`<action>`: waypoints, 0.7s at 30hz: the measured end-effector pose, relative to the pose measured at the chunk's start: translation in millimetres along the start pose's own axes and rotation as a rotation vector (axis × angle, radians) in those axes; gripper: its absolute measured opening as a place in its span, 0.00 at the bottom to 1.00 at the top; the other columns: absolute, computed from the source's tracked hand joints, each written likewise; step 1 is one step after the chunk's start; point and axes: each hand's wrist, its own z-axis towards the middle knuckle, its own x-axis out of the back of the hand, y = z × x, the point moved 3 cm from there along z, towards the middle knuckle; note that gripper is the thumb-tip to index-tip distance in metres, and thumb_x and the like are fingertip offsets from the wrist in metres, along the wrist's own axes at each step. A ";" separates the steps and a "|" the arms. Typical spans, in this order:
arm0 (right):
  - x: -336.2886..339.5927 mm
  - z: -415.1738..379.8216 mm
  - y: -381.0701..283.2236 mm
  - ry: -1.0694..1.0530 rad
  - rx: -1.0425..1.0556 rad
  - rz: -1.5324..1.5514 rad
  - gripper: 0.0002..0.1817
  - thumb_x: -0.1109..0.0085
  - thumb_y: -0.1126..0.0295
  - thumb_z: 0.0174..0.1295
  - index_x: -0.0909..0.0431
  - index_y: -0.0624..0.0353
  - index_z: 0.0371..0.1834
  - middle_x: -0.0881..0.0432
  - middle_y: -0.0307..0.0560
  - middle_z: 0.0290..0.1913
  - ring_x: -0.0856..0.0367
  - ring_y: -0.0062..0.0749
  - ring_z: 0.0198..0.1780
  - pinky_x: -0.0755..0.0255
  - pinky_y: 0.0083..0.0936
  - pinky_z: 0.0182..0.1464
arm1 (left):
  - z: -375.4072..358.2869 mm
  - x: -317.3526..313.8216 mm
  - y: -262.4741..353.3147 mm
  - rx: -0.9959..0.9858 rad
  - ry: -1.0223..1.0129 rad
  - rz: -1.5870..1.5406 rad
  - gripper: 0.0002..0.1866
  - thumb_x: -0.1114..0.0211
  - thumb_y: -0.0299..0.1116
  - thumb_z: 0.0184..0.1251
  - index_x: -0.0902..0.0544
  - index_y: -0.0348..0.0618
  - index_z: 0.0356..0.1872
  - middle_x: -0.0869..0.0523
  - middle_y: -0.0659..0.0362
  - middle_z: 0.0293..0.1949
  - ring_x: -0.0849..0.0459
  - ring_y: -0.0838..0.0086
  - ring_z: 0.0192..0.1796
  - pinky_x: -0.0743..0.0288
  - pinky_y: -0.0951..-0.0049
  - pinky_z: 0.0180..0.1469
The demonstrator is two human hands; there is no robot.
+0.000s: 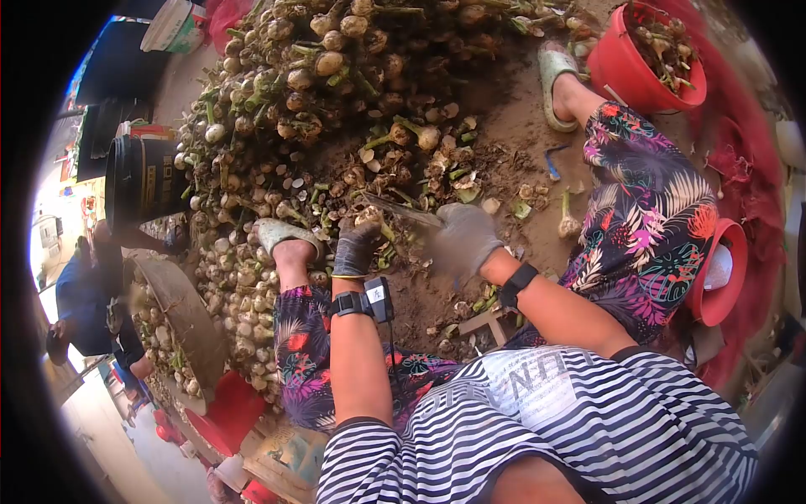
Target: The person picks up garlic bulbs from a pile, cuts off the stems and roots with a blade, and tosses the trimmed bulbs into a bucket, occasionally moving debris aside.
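Observation:
My left hand (354,249), in a dark grey glove, is closed around a garlic bulb (368,219) with a short green stem. My right hand (467,236), in a lighter grey glove, grips a knife (398,208); its blade points left and meets or passes close to the bulb. Part of the right hand is smeared. Beyond both hands rises a big heap of garlic bulbs (327,63) with cut stems. Peelings and stem scraps (449,160) litter the soil between my feet. One loose garlic bulb (568,225) lies right of my right hand.
A red bucket (617,63) with trimmed garlic stands at the upper right. Another red container (729,281) is beside my right knee. At left are a black bucket (134,181), a tilted tub (189,311) of bulbs and a person in blue (84,298).

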 end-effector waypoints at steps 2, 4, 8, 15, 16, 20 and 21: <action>-11.5 -8.9 -5.8 0.124 0.155 -0.075 0.16 0.53 0.58 0.53 0.24 0.61 0.28 0.22 0.53 0.28 0.23 0.45 0.34 0.30 0.33 0.37 | -13.4 -0.6 28.6 0.125 0.070 -0.368 0.16 0.38 0.27 0.53 0.26 0.40 0.44 0.19 0.57 0.34 0.20 0.69 0.37 0.26 0.68 0.40; -11.8 -24.7 -17.4 0.295 0.377 -0.139 0.19 0.59 0.54 0.58 0.25 0.59 0.26 0.23 0.51 0.26 0.23 0.44 0.29 0.30 0.33 0.33 | -22.9 2.4 86.7 0.039 0.094 -0.221 0.15 0.40 0.28 0.55 0.27 0.40 0.45 0.20 0.59 0.34 0.20 0.70 0.38 0.26 0.69 0.41; 6.9 -56.9 -34.7 0.452 0.495 -0.191 0.18 0.58 0.54 0.58 0.26 0.57 0.25 0.23 0.49 0.25 0.24 0.43 0.27 0.30 0.32 0.33 | -49.7 8.4 171.5 0.086 0.046 -0.111 0.16 0.45 0.31 0.60 0.30 0.39 0.49 0.22 0.60 0.39 0.23 0.72 0.42 0.28 0.70 0.46; 12.6 -88.0 -39.7 0.265 0.563 -0.289 0.11 0.48 0.62 0.46 0.26 0.57 0.28 0.24 0.48 0.28 0.23 0.42 0.32 0.30 0.32 0.34 | -84.8 -8.2 159.5 -0.172 0.275 0.037 0.14 0.43 0.38 0.60 0.28 0.42 0.44 0.22 0.58 0.38 0.23 0.69 0.38 0.29 0.69 0.40; 11.1 -89.9 -39.3 0.169 0.530 -0.290 0.12 0.46 0.67 0.40 0.26 0.58 0.30 0.24 0.50 0.33 0.23 0.42 0.36 0.29 0.33 0.37 | -87.7 -9.1 161.3 -0.124 0.270 -0.061 0.15 0.43 0.38 0.60 0.28 0.42 0.45 0.22 0.58 0.38 0.23 0.69 0.39 0.29 0.70 0.41; 15.1 -103.2 -43.2 0.423 0.721 -0.183 0.13 0.44 0.62 0.42 0.27 0.58 0.28 0.26 0.47 0.23 0.23 0.39 0.29 0.31 0.30 0.30 | -96.0 -9.6 162.1 -0.102 0.251 -0.068 0.16 0.43 0.37 0.59 0.30 0.42 0.46 0.23 0.57 0.40 0.23 0.68 0.39 0.28 0.70 0.41; 17.9 -106.7 -45.3 0.409 0.708 -0.210 0.13 0.43 0.63 0.42 0.28 0.58 0.28 0.26 0.47 0.24 0.23 0.40 0.29 0.31 0.30 0.31 | -96.9 -8.8 161.4 -0.102 0.245 -0.062 0.17 0.43 0.37 0.59 0.30 0.42 0.47 0.23 0.57 0.40 0.23 0.68 0.40 0.28 0.70 0.41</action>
